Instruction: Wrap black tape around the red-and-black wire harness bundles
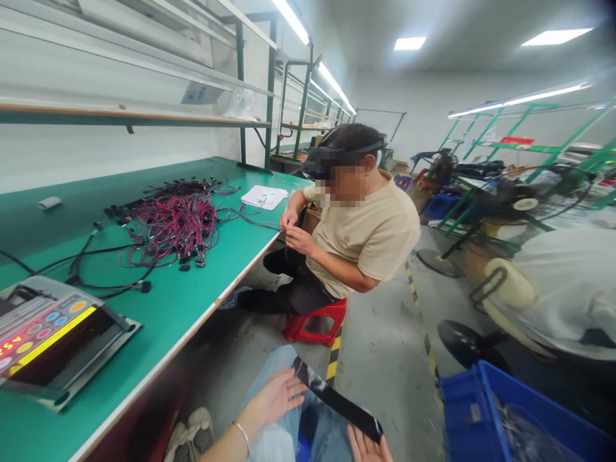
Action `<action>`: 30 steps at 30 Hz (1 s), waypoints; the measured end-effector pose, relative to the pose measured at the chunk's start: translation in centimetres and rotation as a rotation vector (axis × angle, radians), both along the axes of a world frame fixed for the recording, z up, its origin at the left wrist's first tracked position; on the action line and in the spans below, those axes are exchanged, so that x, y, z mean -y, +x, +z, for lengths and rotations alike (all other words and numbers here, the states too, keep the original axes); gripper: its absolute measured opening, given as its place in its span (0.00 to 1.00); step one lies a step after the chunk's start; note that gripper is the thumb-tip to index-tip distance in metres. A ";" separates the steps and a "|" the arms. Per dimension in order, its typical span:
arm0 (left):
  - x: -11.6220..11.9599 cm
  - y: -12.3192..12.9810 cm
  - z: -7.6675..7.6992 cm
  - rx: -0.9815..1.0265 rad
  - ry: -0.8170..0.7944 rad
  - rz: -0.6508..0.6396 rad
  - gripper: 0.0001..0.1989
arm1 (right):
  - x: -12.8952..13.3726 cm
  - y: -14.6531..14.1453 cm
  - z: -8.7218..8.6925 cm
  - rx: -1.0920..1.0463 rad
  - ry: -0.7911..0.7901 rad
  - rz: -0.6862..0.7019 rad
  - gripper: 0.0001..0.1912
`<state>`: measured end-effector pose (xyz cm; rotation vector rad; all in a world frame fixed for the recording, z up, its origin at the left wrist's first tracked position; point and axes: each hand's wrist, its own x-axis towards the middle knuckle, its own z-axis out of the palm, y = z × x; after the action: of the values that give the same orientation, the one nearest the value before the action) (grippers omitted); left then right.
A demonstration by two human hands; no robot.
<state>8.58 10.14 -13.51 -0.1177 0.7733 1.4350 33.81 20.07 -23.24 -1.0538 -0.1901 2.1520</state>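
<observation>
A long flat black strip (332, 398) with glossy, whitish reflections slants above my knees. My left hand (276, 399), with a bracelet at the wrist, has its fingers stretched and apart beside the strip's upper end. Whether those fingertips touch it is hard to make out. At the lower end, my right hand (368, 447) has the strip between its fingers and thumb; the frame's bottom edge cuts this hand off. Both hands are over my lap, off the bench.
On the green workbench (226, 256) lie a heap of red and black cables (178, 218), papers (264, 197) and a device with a lit display (52, 340). A co-worker (366, 224) sits ahead on a red stool (315, 323). A blue crate (474, 410) stands at right.
</observation>
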 end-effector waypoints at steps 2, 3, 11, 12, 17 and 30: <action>0.0 0.0 0.1 -0.002 -0.007 0.001 0.10 | 0.1 -0.1 0.2 -0.020 0.014 -0.001 0.20; -0.1 0.0 0.2 -0.002 -0.013 -0.001 0.10 | 0.2 -0.2 0.4 -0.032 0.025 -0.002 0.20; 0.0 0.1 0.9 0.013 -0.040 0.017 0.08 | 0.3 -0.2 1.3 -0.114 0.000 0.035 0.17; 0.0 0.1 1.0 0.016 -0.048 0.023 0.08 | 0.3 -0.2 1.4 -0.123 -0.006 0.038 0.18; 0.1 0.1 1.1 0.023 -0.046 0.030 0.09 | 0.4 -0.4 1.6 -0.133 -0.004 0.048 0.18; 0.0 0.1 1.1 0.024 -0.050 0.035 0.10 | 0.3 -0.4 1.7 -0.117 -0.028 -0.012 0.19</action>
<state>8.68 10.13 -12.44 -0.1873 0.7912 1.4450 33.40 19.78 -21.52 -0.9384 -0.0992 2.2040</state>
